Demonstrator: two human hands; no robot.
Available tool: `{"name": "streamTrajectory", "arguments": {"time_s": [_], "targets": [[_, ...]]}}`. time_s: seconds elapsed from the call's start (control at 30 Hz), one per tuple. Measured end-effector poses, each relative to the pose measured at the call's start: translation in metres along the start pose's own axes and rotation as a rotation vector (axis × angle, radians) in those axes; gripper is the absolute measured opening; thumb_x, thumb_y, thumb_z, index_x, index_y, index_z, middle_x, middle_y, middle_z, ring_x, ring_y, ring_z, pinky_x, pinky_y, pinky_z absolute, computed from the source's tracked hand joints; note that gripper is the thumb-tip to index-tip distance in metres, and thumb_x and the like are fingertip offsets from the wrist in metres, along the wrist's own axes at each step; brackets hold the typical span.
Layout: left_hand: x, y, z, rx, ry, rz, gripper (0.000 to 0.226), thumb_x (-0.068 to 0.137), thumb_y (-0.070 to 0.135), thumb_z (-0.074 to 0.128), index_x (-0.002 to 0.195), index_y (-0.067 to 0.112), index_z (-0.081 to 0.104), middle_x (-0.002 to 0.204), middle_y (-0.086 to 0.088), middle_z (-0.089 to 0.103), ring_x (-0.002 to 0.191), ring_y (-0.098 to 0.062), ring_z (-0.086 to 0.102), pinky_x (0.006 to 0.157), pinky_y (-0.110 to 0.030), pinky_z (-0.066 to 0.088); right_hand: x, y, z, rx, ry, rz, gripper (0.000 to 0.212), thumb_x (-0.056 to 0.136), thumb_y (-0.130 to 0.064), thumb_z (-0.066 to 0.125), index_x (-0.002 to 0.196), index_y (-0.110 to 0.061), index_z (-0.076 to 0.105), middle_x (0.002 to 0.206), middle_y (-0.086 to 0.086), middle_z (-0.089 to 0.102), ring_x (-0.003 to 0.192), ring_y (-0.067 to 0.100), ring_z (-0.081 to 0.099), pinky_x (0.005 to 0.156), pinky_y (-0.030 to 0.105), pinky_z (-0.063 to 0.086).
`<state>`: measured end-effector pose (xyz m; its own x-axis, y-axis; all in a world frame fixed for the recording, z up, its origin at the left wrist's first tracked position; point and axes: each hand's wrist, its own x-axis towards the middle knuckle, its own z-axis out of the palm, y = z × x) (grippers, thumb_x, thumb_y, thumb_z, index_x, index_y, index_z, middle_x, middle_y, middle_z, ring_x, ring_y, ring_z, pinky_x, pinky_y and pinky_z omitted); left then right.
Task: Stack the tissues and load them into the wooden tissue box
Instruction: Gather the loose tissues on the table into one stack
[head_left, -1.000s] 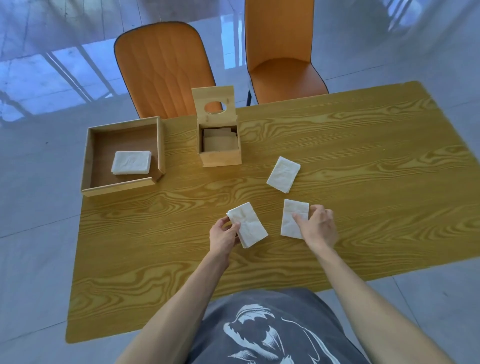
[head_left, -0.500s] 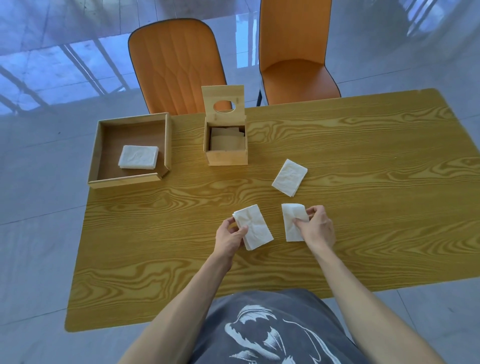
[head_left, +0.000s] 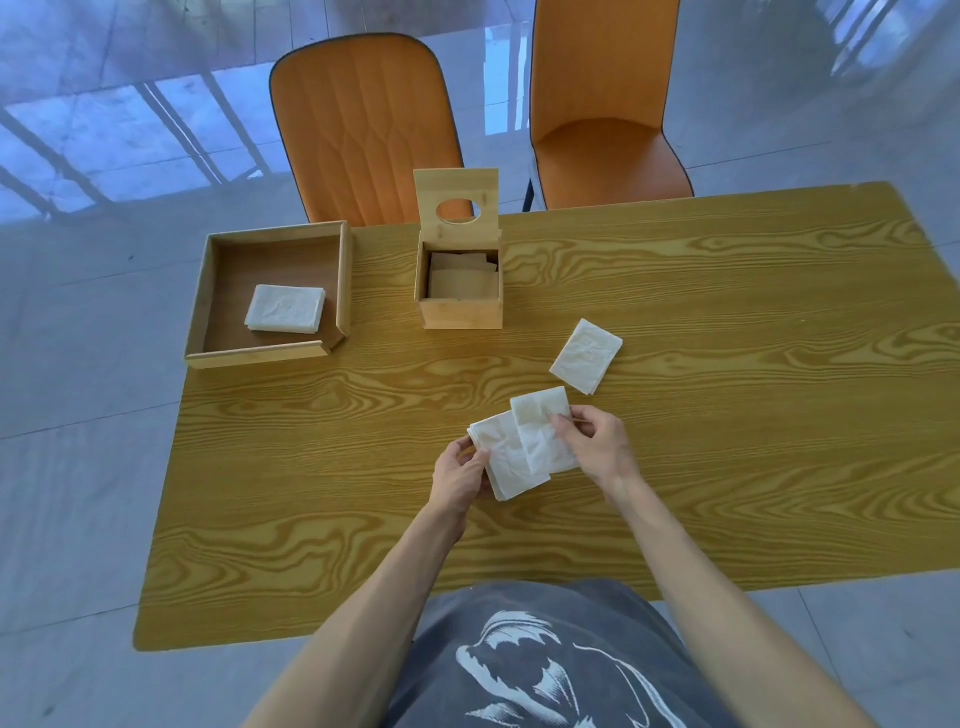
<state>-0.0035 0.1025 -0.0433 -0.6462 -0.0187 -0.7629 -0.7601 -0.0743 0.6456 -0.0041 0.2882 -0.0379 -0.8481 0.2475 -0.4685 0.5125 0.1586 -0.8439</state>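
My left hand (head_left: 460, 475) pinches the lower tissue (head_left: 506, 462) at its left edge, and my right hand (head_left: 597, 447) grips the upper tissue (head_left: 540, 431), laid askew across it just above the bench (head_left: 311, 467). If I let go like this, the stack sits crooked and may jam at the open wooden tissue box (head_left: 460, 299). A third tissue (head_left: 586, 356) lies apart.
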Motion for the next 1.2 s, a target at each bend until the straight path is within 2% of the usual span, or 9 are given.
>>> {"name": "streamTrajectory", "arguments": {"time_s": [0.1,0.3,0.47,0.6,0.7,0.77,0.97,1.13,1.2], "targets": [[0.000,0.001,0.000,-0.005,0.001,-0.002,0.034,0.098,0.020,0.056,0.131,0.012,0.052,0.112,-0.010,0.072,0.101,-0.031,0.070,0.089,-0.052,0.056,-0.002,0.001,0.017,-0.022,-0.060,-0.009,0.018,0.090,-0.023,0.070,0.103,-0.011,0.070,0.094,0.001,0.075,0.088,0.018,0.072,0.074,0.031,0.060],[0.000,0.000,-0.002,-0.060,-0.007,-0.007,0.025,0.100,0.028,0.052,0.114,0.010,0.062,0.102,-0.011,0.074,0.087,-0.025,0.072,0.073,-0.039,0.060,0.000,0.008,0.034,-0.185,-0.123,-0.022,0.022,0.089,-0.027,0.071,0.105,-0.012,0.072,0.097,0.002,0.075,0.089,0.016,0.071,0.079,0.034,0.059],[0.001,-0.002,-0.001,-0.057,-0.004,0.007,0.027,0.091,0.017,0.069,0.114,0.015,0.056,0.107,-0.010,0.073,0.094,-0.027,0.073,0.079,-0.042,0.060,0.000,0.006,0.038,-0.436,-0.050,-0.117,0.024,0.087,-0.036,0.070,0.095,-0.014,0.074,0.088,-0.002,0.075,0.081,0.016,0.069,0.071,0.036,0.056],[-0.001,-0.003,0.003,-0.040,0.024,0.034,0.030,0.088,0.009,0.071,0.112,0.016,0.055,0.104,-0.008,0.072,0.092,-0.023,0.072,0.073,-0.036,0.061,0.002,0.005,0.039,-0.543,-0.010,-0.138,0.024,0.085,-0.039,0.071,0.092,-0.016,0.073,0.085,-0.004,0.073,0.079,0.016,0.066,0.064,0.031,0.051],[0.000,-0.002,0.003,-0.026,0.032,0.039,0.033,0.089,0.007,0.069,0.118,0.013,0.055,0.101,-0.006,0.072,0.090,-0.021,0.071,0.070,-0.034,0.060,0.006,0.002,0.036,-0.487,0.043,-0.114,0.028,0.082,-0.042,0.074,0.100,-0.020,0.071,0.090,-0.007,0.072,0.082,0.012,0.066,0.067,0.028,0.052],[0.001,-0.001,0.003,-0.033,0.028,0.030,0.034,0.090,0.006,0.068,0.119,0.013,0.054,0.098,-0.004,0.071,0.086,-0.019,0.071,0.067,-0.033,0.060,0.014,-0.001,0.028,-0.463,0.120,-0.098,0.032,0.083,-0.043,0.073,0.105,-0.020,0.070,0.092,-0.006,0.072,0.084,0.014,0.066,0.072,0.032,0.054],[0.004,0.002,0.001,-0.025,0.025,0.019,0.043,0.089,0.005,0.068,0.129,0.009,0.051,0.105,-0.006,0.069,0.094,-0.023,0.070,0.078,-0.040,0.060,0.049,-0.021,0.001,-0.388,0.343,0.024,0.035,0.090,-0.040,0.066,0.115,-0.016,0.064,0.094,-0.005,0.067,0.094,0.022,0.067,0.075,0.037,0.055],[0.004,0.009,-0.002,-0.009,0.022,0.026,0.043,0.091,0.006,0.065,0.131,0.010,0.050,0.105,-0.007,0.070,0.086,-0.019,0.070,0.064,-0.032,0.059,0.065,-0.030,-0.002,-0.556,0.305,0.133,0.058,0.092,-0.044,0.061,0.141,-0.019,0.043,0.126,0.014,0.054,0.103,0.033,0.062,0.073,0.037,0.046],[0.004,0.010,-0.002,-0.007,0.027,0.023,0.042,0.092,0.006,0.065,0.131,0.010,0.050,0.105,-0.007,0.070,0.085,-0.018,0.070,0.062,-0.030,0.058,0.065,-0.028,0.001,-0.672,0.264,0.115,0.056,0.095,-0.044,0.056,0.145,-0.026,0.037,0.129,0.017,0.046,0.100,0.036,0.062,0.071,0.037,0.045]]}}
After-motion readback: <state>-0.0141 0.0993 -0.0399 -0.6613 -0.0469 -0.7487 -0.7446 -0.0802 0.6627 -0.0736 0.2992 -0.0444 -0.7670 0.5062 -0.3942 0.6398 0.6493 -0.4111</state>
